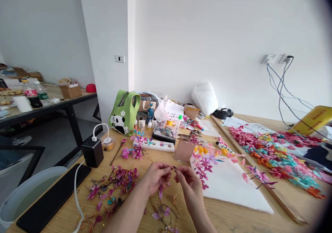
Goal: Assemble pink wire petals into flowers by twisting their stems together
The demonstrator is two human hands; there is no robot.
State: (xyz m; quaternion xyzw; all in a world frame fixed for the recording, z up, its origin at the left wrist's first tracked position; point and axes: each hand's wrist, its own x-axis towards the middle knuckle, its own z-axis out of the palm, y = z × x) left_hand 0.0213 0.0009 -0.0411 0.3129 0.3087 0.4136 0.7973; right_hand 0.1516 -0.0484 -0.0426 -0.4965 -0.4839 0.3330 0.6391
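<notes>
My left hand [158, 178] and my right hand [190, 184] meet over the table, both with fingers closed in a pinch. Between the fingertips shows a small dark petal-like piece [174, 167], at the tips of my right hand. What my left fingers pinch is too small to make out. Below and between the hands lie thin wires with purple petals [160, 193]. Left of my left forearm spreads a loose pile of magenta wire flowers [127, 177]. A white foam sheet [233, 188] lies right of my right hand, with purple flowers [202, 169] on its left edge.
A black power block [92, 152] with a white cable and a long black case [54, 198] lie at the left. Behind are a white holed rack [155, 145], a green panda bag [124, 113] and bottles. Colourful flowers [282, 153] lie right, beyond a wooden strip [275, 191].
</notes>
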